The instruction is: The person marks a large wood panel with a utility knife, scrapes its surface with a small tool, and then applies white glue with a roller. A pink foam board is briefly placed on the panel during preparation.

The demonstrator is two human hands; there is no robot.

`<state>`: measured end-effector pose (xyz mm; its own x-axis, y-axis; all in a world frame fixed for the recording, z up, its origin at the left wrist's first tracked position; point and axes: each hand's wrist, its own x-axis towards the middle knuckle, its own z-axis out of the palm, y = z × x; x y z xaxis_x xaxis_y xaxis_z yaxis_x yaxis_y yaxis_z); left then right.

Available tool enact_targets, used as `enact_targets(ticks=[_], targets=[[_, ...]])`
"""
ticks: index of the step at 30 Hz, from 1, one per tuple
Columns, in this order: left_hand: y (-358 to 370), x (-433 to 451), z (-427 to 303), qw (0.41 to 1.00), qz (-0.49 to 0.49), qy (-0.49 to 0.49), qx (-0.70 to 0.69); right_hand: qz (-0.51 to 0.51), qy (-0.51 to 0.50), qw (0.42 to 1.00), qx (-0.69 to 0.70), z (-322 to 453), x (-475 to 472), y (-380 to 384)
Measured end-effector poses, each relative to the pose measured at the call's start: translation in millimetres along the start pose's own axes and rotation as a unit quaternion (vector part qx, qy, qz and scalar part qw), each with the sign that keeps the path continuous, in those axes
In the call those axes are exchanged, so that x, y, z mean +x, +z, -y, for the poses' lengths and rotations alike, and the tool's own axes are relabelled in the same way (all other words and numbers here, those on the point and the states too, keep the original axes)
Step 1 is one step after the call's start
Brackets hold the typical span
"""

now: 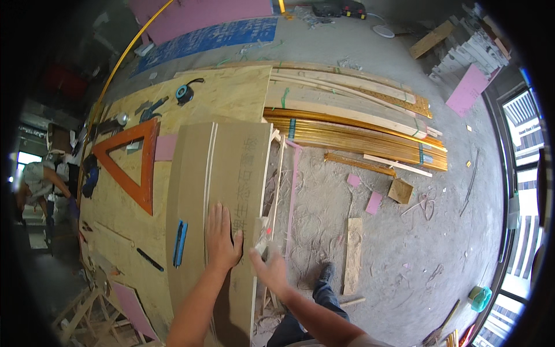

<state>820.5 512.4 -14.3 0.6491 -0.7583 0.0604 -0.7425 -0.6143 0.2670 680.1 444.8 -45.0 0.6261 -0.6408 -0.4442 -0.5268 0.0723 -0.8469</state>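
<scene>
A long brown paper-faced gypsum board (234,173), printed with writing, lies on a plywood work surface (225,95). My left hand (223,240) rests flat on it, fingers extended and thumb apart, holding nothing. At the board's right edge, my right hand (271,264) is blurred, its fingers around a pale object (261,234) whose kind I cannot make out. A blue utility knife (180,243) lies on the board left of my left hand. Farther left on the plywood are an orange triangular set square (149,173) and a black pen or marker (150,259).
A tape measure (184,93) and a blue-handled tool (151,111) lie on the far plywood. Bundled gold-coloured metal profiles (364,141) and timber boards (338,102) extend right. A wooden plank (353,256) and small box (400,191) are on the floor. Another person (43,178) is at far left.
</scene>
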Motion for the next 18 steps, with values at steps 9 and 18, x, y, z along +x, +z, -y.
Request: enact_targets(ticks=[9,18], targets=[[6.4,9.2,-13.6,0.999,-0.004,0.028,-0.019,-0.062,-0.043,0.997,0.027,109.3,253.8,-80.8],[-3.8,-0.8,2.1,1.000,0.002,-0.024,-0.008,0.045,-0.023,0.999,0.005,27.0,79.4,-17.3]])
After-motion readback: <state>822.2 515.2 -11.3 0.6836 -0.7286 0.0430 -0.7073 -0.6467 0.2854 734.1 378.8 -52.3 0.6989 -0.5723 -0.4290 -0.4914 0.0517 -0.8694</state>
